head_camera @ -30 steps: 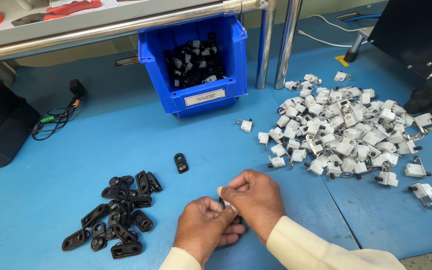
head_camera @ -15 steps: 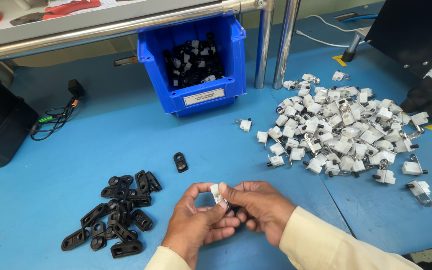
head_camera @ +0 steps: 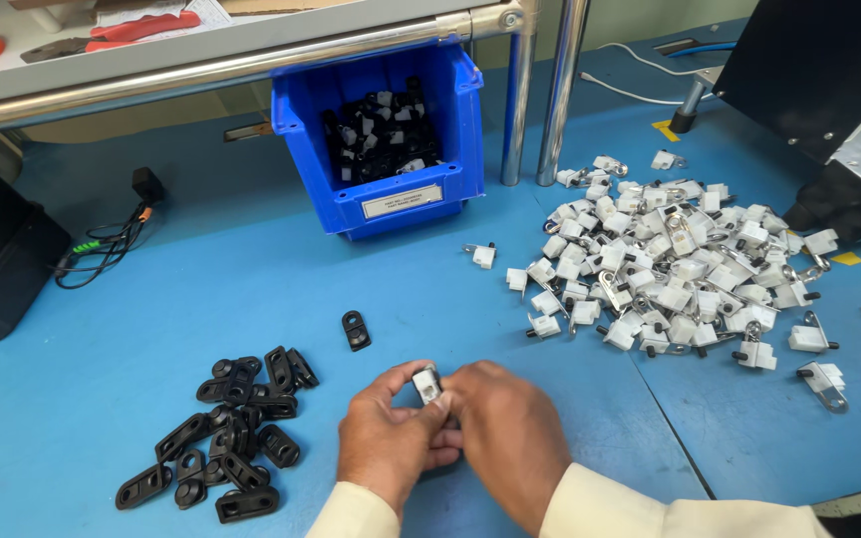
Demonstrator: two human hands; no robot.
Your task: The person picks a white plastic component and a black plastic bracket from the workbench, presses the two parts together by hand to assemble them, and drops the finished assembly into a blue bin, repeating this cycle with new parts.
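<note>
Left of the fingers, well apart on the blue table (head_camera: 151, 299), lies a heap of black clips (head_camera: 226, 433), with one stray black clip (head_camera: 355, 330) nearer. Both hands meet low in the middle — the left hand (head_camera: 391, 443) and the right hand (head_camera: 505, 438) pinch a small white part (head_camera: 428, 384) between their fingertips, closed on it together. It stands roughly upright, above both hands, neither plainly nearer. Beyond the fingers sits a blue bin (head_camera: 391, 194); to their right, a pile of white parts (head_camera: 680, 269) — well apart.
</note>
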